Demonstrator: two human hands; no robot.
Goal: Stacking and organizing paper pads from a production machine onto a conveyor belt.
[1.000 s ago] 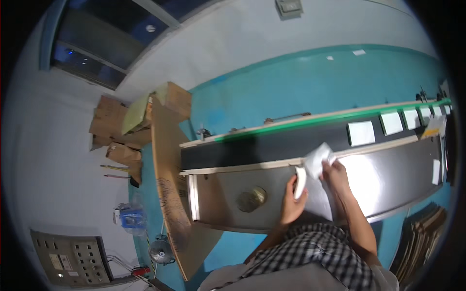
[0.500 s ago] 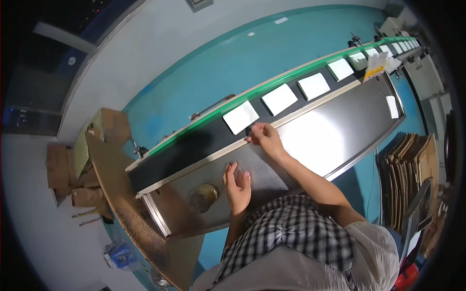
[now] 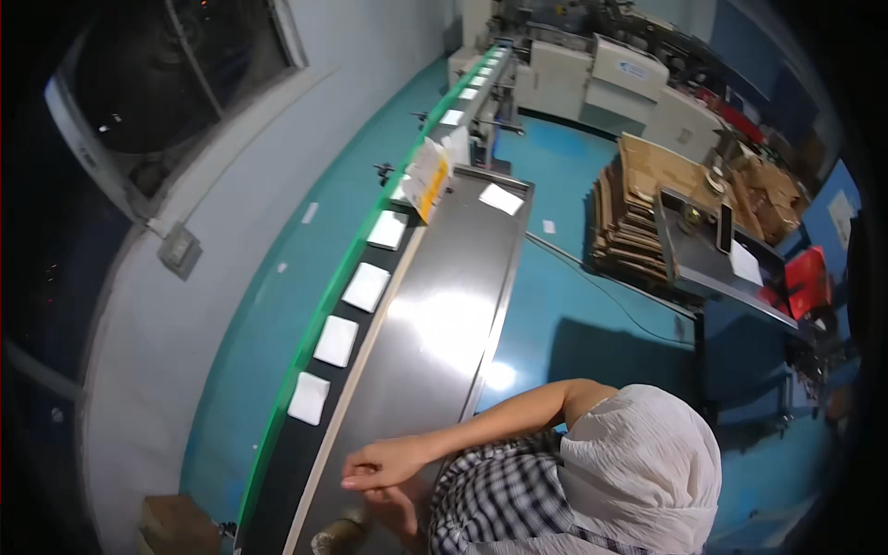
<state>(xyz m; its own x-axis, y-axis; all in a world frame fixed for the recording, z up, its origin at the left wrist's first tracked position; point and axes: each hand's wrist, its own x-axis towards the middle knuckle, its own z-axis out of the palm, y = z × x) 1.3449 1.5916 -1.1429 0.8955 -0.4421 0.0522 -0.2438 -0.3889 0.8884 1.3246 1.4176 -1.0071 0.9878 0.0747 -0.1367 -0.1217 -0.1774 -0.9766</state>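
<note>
My right hand point(image 3: 384, 464) hangs over the steel side table point(image 3: 407, 370), close to the light rail along the belt. Its fingers are curled in toward the thumb; whatever they hold, if anything, is hidden. Just below it, my left hand point(image 3: 398, 513) is blurred and partly covered by the right, so its fingers do not show well. A round brownish-yellow object point(image 3: 339, 535), too blurred to name, stands on the steel near the left hand. White flat packets point(image 3: 309, 398) lie spaced in a row on the black conveyor belt point(image 3: 289, 455), the nearest one beyond my right hand.
A green guide rail point(image 3: 319, 328) edges the belt's far side. A white-and-yellow card point(image 3: 428, 185) stands upright by the belt. One white sheet point(image 3: 500, 198) lies at the table's far end. Stacked cardboard point(image 3: 622, 222) and a metal cart point(image 3: 698, 242) are to the right; machines stand behind.
The view has swung right along the belt. My hands have come closer together, the right now overlapping the left. The left hand's spread fingers, plain before, are now mostly hidden.
</note>
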